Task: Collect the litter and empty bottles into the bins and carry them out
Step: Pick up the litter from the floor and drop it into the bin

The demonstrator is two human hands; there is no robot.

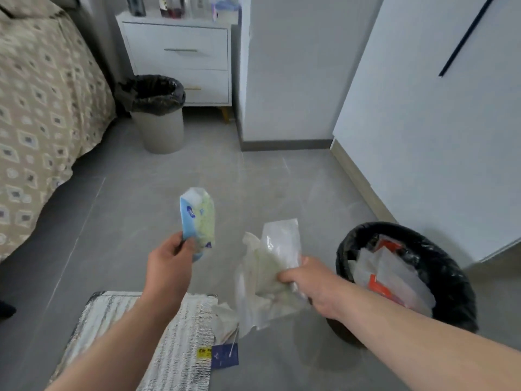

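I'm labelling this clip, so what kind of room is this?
Most likely a bedroom: a bed with a beige diamond-patterned cover at the left, a white two-drawer bedside cabinet near it, and a grey tiled floor.

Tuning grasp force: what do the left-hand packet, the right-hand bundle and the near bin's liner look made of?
Packet: thin printed plastic film, probably; glossy and see-through at the top. Bundle: clear crinkly plastic wrap over matte, crumpled tissue, likely paper. Liner: thin black plastic, shiny and wrinkled.

The near bin was lined black and held red-and-white wrappers. Left of it, the packet was blue and green, the mat grey-striped, the bedspread beige with diamonds.
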